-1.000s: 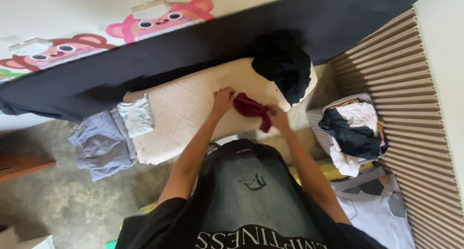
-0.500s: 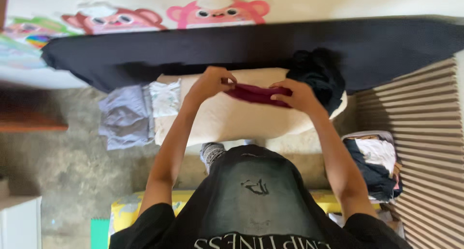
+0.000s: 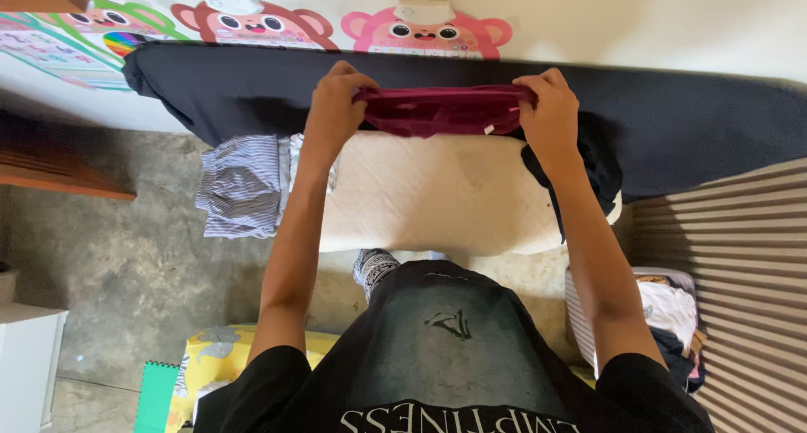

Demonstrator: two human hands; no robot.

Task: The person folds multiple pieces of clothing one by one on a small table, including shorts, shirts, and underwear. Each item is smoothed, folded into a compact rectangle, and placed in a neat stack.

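- Dark red garment [image 3: 441,111]: held stretched in the air between both hands, above the far edge of the cream cushion [image 3: 437,198]; its lower folds are bunched, so its kind cannot be told.
- Left hand [image 3: 334,105]: fingers closed on the garment's left end; the fingertips are hidden in the cloth.
- Right hand [image 3: 552,112]: fingers closed on the right end in the same way.
- Black garment [image 3: 593,168]: lies on the cushion's right end, partly hidden behind the right forearm.
- Laundry basket [image 3: 580,315]: at lower right, cut off by the arm and sleeve; it holds white and dark clothes [image 3: 668,319], with only part of them showing.
- Striped folded clothes [image 3: 244,185]: lie on the cushion's left end, hanging over the concrete floor [image 3: 126,265].
- Long black cloth [image 3: 698,122]: spread behind the cushion along the wall.
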